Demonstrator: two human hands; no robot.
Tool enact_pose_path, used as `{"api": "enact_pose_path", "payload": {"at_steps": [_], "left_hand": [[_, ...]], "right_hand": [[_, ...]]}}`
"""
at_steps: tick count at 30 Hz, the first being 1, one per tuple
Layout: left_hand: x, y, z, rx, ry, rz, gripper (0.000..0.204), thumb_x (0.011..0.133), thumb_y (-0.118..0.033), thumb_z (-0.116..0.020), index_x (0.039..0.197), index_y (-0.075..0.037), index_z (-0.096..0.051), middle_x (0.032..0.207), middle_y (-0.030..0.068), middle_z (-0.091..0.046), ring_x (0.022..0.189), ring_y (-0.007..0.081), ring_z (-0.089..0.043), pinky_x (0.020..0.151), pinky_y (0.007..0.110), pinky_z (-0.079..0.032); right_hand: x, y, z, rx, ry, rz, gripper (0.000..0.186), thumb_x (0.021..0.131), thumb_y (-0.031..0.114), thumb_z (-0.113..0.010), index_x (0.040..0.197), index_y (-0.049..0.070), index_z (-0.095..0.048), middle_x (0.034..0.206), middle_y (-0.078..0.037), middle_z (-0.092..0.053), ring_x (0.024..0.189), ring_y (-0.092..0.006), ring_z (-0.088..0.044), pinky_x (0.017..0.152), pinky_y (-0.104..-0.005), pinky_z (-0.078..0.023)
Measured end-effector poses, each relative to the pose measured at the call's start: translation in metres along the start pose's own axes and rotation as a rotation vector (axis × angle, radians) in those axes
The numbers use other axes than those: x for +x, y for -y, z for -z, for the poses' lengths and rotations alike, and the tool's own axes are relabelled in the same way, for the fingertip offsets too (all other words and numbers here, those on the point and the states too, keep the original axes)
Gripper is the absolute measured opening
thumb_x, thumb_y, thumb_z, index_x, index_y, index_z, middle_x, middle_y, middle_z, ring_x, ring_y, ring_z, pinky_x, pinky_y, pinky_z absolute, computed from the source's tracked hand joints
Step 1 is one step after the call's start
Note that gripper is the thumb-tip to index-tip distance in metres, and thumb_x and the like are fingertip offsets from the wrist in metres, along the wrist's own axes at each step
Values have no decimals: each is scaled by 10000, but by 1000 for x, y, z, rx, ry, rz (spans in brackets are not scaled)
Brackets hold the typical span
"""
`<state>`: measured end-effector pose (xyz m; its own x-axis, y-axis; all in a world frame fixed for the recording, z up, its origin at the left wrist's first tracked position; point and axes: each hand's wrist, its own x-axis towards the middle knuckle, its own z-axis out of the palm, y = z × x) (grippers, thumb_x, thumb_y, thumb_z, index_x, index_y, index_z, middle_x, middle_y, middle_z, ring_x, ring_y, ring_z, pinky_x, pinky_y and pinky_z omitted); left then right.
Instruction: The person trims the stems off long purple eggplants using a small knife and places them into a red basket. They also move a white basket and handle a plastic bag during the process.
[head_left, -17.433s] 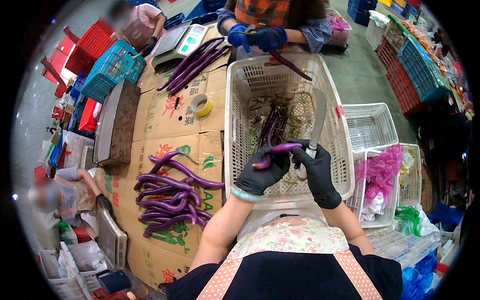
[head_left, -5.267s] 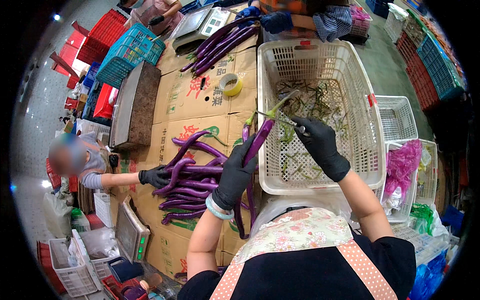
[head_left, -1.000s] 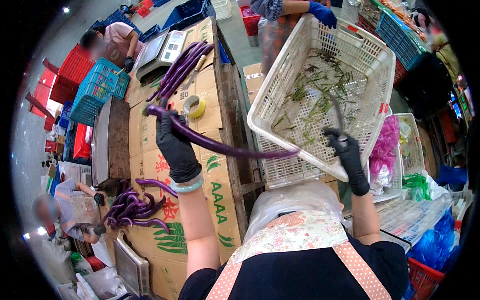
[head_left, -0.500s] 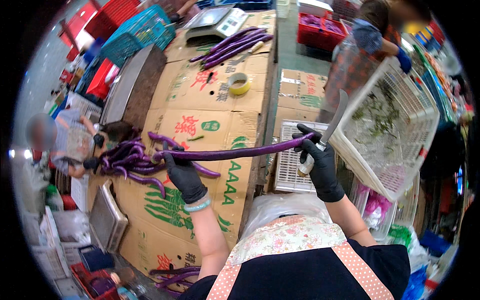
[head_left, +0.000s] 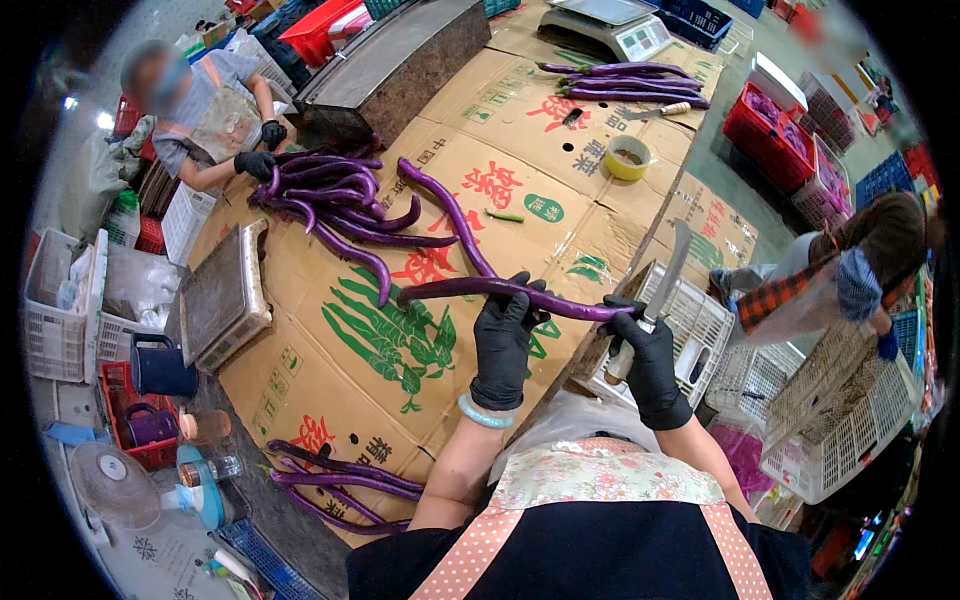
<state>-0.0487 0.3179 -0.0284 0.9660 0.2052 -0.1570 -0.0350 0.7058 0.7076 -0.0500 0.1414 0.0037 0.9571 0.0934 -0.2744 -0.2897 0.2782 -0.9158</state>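
A long purple eggplant [head_left: 455, 288] stretches between my two hands above the cardboard-covered table. My left hand [head_left: 503, 340], in a black glove, is closed around its middle. My right hand [head_left: 652, 375], also gloved in black, pinches its right end and grips a knife [head_left: 668, 268] with a pale handle, blade pointing up and away. Just behind the held eggplant, another curved eggplant [head_left: 450, 210] lies on the cardboard. To its left is a heap of eggplants [head_left: 325, 190], with a co-worker's gloved hand at its edge. Several eggplants [head_left: 345, 480] lie by my left forearm.
At the far end are a row of eggplants [head_left: 630, 82], a second knife [head_left: 672, 110], a tape roll [head_left: 628, 158] and a scale [head_left: 610, 30]. A metal platform [head_left: 225, 295] stands left. A white crate [head_left: 700, 325] sits beside the table at right; another person handles a basket [head_left: 850, 420].
My view has turned toward the left. My left hand now grips mid-eggplant instead of the left end. The person at right has moved farther off, with the white basket lower.
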Motion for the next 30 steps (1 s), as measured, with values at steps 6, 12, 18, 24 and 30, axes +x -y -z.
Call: {"api": "enact_pose_path", "payload": {"at_steps": [6, 12, 18, 24, 30], "left_hand": [[7, 4, 4, 328, -162, -94, 348, 841, -68, -559, 1167, 16, -470, 958, 99, -599, 795, 149, -582, 654, 254, -487], [7, 6, 16, 206, -116, -129, 432, 753, 42, -615, 1160, 3, -479, 926, 78, -594, 811, 137, -571, 661, 240, -485], [10, -19, 39, 619, -174, -336, 394, 735, 63, -635, 1105, 9, -511, 925, 60, -594, 837, 126, -566, 731, 264, -496], [67, -113, 66, 566, -373, -480, 137, 874, -151, -529, 898, -39, -604, 763, -12, -557, 667, 92, -503, 589, 236, -416], [104, -121, 136, 316, -582, -572, 130, 824, -136, -591, 885, -27, -627, 743, -18, -572, 617, 69, -494, 552, 215, -390]], "right_hand": [[13, -28, -1, 179, -4, -295, 259, 845, 216, -566, 990, 4, -600, 851, -58, -627, 723, -129, -574, 617, -247, -455], [19, -57, -11, 181, 27, -534, 255, 865, 256, -548, 988, 33, -567, 861, -59, -629, 682, -120, -568, 525, -238, -450], [25, -59, -39, -114, 160, -444, 305, 841, 228, -576, 1057, 13, -582, 904, -55, -638, 723, -131, -593, 543, -227, -443], [71, -96, -51, -750, 115, 265, 355, 782, 155, -637, 1113, 67, -545, 935, -91, -589, 813, -229, -583, 682, -323, -466], [101, -105, -67, -1043, 214, 414, 380, 761, 177, -646, 1108, 56, -549, 902, -121, -575, 802, -265, -575, 709, -348, -460]]}}
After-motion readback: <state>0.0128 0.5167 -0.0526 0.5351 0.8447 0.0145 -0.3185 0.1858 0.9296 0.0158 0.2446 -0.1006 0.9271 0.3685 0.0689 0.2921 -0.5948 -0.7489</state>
